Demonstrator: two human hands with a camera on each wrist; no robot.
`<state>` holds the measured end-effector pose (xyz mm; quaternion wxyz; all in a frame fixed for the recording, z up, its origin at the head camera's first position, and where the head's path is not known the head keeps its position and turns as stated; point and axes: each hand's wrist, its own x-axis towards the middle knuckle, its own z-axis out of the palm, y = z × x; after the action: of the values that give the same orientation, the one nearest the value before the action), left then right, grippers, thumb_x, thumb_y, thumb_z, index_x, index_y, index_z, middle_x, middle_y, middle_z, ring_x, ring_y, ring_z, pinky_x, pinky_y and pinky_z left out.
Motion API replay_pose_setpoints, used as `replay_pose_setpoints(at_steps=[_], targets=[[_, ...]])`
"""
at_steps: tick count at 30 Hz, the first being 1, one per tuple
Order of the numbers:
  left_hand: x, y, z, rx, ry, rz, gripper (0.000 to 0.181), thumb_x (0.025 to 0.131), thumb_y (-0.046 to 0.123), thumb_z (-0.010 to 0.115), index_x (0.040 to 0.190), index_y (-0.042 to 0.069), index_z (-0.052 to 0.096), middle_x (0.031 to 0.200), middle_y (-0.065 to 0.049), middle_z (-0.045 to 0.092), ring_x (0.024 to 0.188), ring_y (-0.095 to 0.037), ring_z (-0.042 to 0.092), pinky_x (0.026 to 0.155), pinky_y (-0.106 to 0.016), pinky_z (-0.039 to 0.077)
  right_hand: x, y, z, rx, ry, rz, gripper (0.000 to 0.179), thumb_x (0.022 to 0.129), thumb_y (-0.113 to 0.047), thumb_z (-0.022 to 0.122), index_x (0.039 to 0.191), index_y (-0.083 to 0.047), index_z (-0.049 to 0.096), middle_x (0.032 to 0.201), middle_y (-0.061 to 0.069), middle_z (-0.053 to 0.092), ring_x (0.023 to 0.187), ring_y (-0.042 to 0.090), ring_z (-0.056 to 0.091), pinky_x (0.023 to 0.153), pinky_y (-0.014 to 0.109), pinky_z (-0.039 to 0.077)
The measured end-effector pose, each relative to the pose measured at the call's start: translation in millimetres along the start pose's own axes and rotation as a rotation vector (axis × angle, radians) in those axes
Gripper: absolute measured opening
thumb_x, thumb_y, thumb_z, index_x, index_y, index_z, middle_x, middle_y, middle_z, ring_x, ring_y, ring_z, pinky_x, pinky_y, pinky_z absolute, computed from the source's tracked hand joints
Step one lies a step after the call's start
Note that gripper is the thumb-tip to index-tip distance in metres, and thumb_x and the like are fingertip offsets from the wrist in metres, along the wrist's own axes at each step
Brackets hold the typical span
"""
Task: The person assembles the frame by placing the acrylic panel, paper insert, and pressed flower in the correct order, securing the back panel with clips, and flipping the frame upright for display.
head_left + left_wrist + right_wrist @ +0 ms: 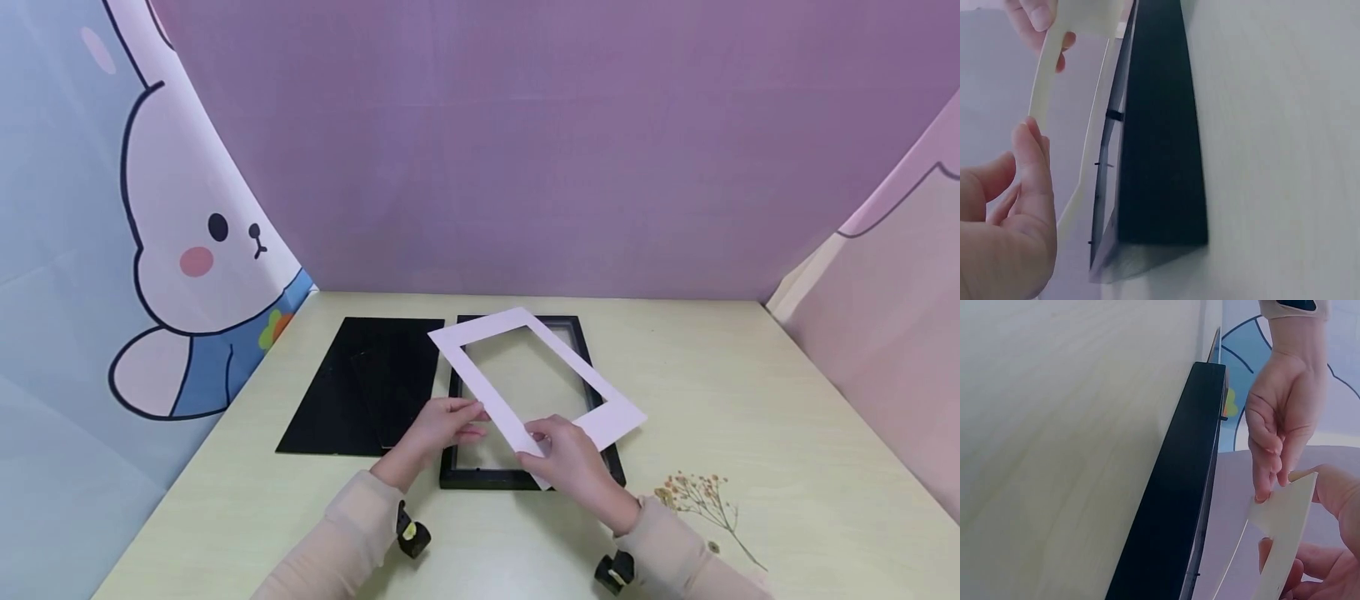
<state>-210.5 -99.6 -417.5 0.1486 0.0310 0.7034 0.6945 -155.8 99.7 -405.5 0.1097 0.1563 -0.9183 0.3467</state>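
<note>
A white picture mat (pixel 480 379) with a rectangular opening is held tilted above a black picture frame (pixel 532 478) that lies on the table. The right hand (pixel 570 458) pinches the mat near its closest corner, thumb on one face and fingers on the other. At the mat's left edge is the left hand (pixel 442 429); in the left wrist view its fingertips (pixel 1025 134) appear to touch that edge, while the thumb stands apart. The frame's dark side (pixel 1172 481) shows in the right wrist view, with small tabs along its inner edge.
Black flat panels (pixel 322 400) lie left of the frame, one overlapping the other. A dried flower sprig (pixel 705 500) lies at the front right, beside a small round piece (pixel 713 547). Behind the table (pixel 750 400) hangs a purple cloth (pixel 525 150).
</note>
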Motion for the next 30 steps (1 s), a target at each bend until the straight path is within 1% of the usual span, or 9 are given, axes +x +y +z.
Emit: replay_pose_setpoints(at_steps=[3, 5, 8, 11, 15, 18, 20, 24, 30], targets=[[1.0, -1.6, 0.5, -0.099, 0.002, -0.035, 0.031, 0.093, 0.007, 0.054, 0.116, -0.013, 0.055, 0.096, -0.018, 0.065, 0.077, -0.016, 0.065, 0.072, -0.028, 0.051, 0.3, 0, 2, 0.001, 0.007, -0.005, 0.032, 0.068, -0.015, 0.079, 0.095, -0.002, 0.070, 0.081, 0.000, 0.062, 0.071, 0.013, 0.056, 0.061, 0.027, 0.045], [1.4, -2.6, 0.8, -0.150, -0.002, -0.043, 0.030, 0.093, 0.005, 0.053, 0.116, -0.014, 0.053, 0.093, -0.016, 0.065, 0.079, -0.017, 0.065, 0.073, -0.028, 0.050, 0.3, 0, 3, 0.006, 0.008, -0.009, 0.032, 0.068, -0.015, 0.079, 0.095, -0.001, 0.070, 0.081, 0.001, 0.062, 0.071, 0.014, 0.057, 0.061, 0.027, 0.045], [2.1, -4.0, 1.1, -0.197, -0.006, -0.042, 0.029, 0.093, 0.002, 0.051, 0.115, -0.016, 0.052, 0.089, -0.015, 0.065, 0.079, -0.017, 0.065, 0.073, -0.027, 0.050, -0.4, -1, 4, 0.015, 0.004, -0.019, 0.032, 0.068, -0.014, 0.079, 0.096, 0.000, 0.069, 0.082, 0.001, 0.062, 0.071, 0.015, 0.057, 0.061, 0.027, 0.045], [3.4, -4.8, 1.0, -0.217, 0.000, -0.041, 0.028, 0.093, 0.001, 0.051, 0.115, -0.017, 0.051, 0.087, -0.014, 0.065, 0.078, -0.017, 0.065, 0.074, -0.027, 0.050, -0.9, -2, 3, 0.023, -0.008, -0.031, 0.033, 0.068, -0.014, 0.079, 0.097, 0.001, 0.069, 0.084, 0.003, 0.062, 0.070, 0.014, 0.055, 0.059, 0.026, 0.044], [4.2, -4.6, -0.3, -0.211, 0.014, -0.044, 0.028, 0.093, 0.000, 0.051, 0.115, -0.017, 0.051, 0.084, -0.012, 0.065, 0.075, -0.015, 0.064, 0.074, -0.027, 0.050, -0.7, -3, -2, 0.052, -0.040, -0.012, 0.039, 0.071, -0.019, 0.079, 0.102, 0.001, 0.068, 0.092, 0.006, 0.061, 0.067, 0.012, 0.052, 0.058, 0.025, 0.043], [3.1, -3.5, -3.6, -0.190, 0.023, -0.047, 0.028, 0.092, -0.001, 0.052, 0.115, -0.017, 0.050, 0.081, -0.010, 0.065, 0.073, -0.014, 0.064, 0.073, -0.026, 0.050, 1.6, 3, -10, 0.073, -0.050, 0.013, 0.046, 0.074, -0.026, 0.077, 0.108, 0.001, 0.065, 0.098, 0.008, 0.060, 0.067, 0.010, 0.050, 0.058, 0.025, 0.043], [2.4, -2.6, -5.7, -0.171, 0.024, -0.049, 0.029, 0.092, 0.000, 0.052, 0.116, -0.017, 0.049, 0.079, -0.009, 0.064, 0.072, -0.013, 0.064, 0.072, -0.026, 0.050, 4.1, 10, -20, 0.093, -0.044, 0.035, 0.048, 0.076, -0.027, 0.075, 0.112, 0.002, 0.063, 0.101, 0.009, 0.060, 0.066, 0.010, 0.049, 0.058, 0.026, 0.043], [1.8, -2.0, -10.8, -0.114, 0.007, -0.061, 0.031, 0.093, 0.002, 0.052, 0.118, -0.017, 0.047, 0.080, -0.009, 0.062, 0.071, -0.013, 0.064, 0.071, -0.025, 0.050, 10.9, 30, -44, 0.123, -0.021, 0.093, 0.048, 0.080, -0.022, 0.072, 0.116, 0.006, 0.059, 0.101, 0.015, 0.058, 0.066, 0.014, 0.050, 0.054, 0.026, 0.044], [0.7, -1.6, -17.0, -0.070, -0.032, -0.075, 0.033, 0.093, 0.004, 0.052, 0.119, -0.017, 0.046, 0.081, -0.009, 0.061, 0.071, -0.011, 0.063, 0.071, -0.024, 0.050, 14.7, 60, -73, 0.067, 0.009, 0.178, 0.047, 0.085, -0.021, 0.068, 0.120, 0.009, 0.055, 0.106, 0.023, 0.054, 0.071, 0.022, 0.048, 0.056, 0.031, 0.041]])
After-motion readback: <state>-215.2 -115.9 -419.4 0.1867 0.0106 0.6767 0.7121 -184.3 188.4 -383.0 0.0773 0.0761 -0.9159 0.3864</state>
